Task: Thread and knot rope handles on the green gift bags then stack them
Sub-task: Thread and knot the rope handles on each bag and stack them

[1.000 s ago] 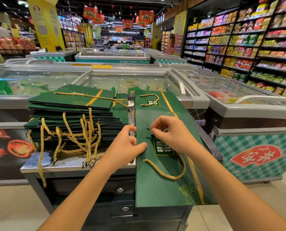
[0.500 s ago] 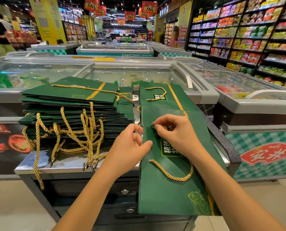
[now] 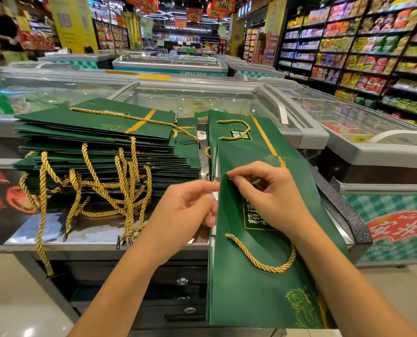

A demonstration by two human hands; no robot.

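A green gift bag [image 3: 251, 293] lies flat and lengthwise at the right end of the steel bench [image 3: 93, 233], its near end hanging over the bench's front edge above the drawers [image 3: 178, 280]. The right hand [image 3: 273, 200] rests on the bag's upper half, its thumb and forefinger brought together in a pinch on a small dark tip close to the bag's left edge, with the other fingers [image 3: 263, 181] loosely curled above the printed label. A gold rope handle [image 3: 261, 260] comes out of the bag's face below the label, curves in a loop toward the near end and passes under the right wrist toward that pinch. The left hand [image 3: 185, 212] is just beside the bag on its left, fingers curled round the bag's left edge and the forefinger stretched out to touch it near the right fingertips. A second bag [image 3: 229, 122] with its rope already looped lies under the far end of the first. On the left half of the bench sits a stack of finished bags [image 3: 98, 142], flat and fanned, their gold ropes dangling over the front of the pile onto the bench and past its edge. Glass-topped freezer chests [image 3: 202, 100] stand behind the bench, and stocked shelves [image 3: 363, 45] fill the right
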